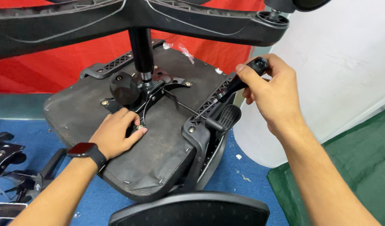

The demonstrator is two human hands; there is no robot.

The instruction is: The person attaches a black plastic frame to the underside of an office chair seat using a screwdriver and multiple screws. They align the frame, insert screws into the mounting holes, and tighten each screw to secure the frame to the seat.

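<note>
My left hand [117,134] presses flat, fingers loose, on the upturned seat [159,146] beside the mechanism plate [154,90]. My right hand [270,94] clenches one screwdriver [232,88] at the seat's right edge; one armrest bracket [203,125] crowds it.

Upside-down office chair seat [159,155] fills the middle, its dark fabric underside facing up on the blue floor [251,175]. Left hand [117,134] presses flat on the seat, fingertips right at a bolt [139,127] of the black metal mechanism plate [152,90]. Right hand [270,94] grips the black handle of a screwdriver [238,83], its shaft angled down toward the armrest bracket [209,104]. The gas cylinder [141,50] rises to the star base [159,16] overhead. Smartwatch [85,151] sits on the left wrist.
</note>
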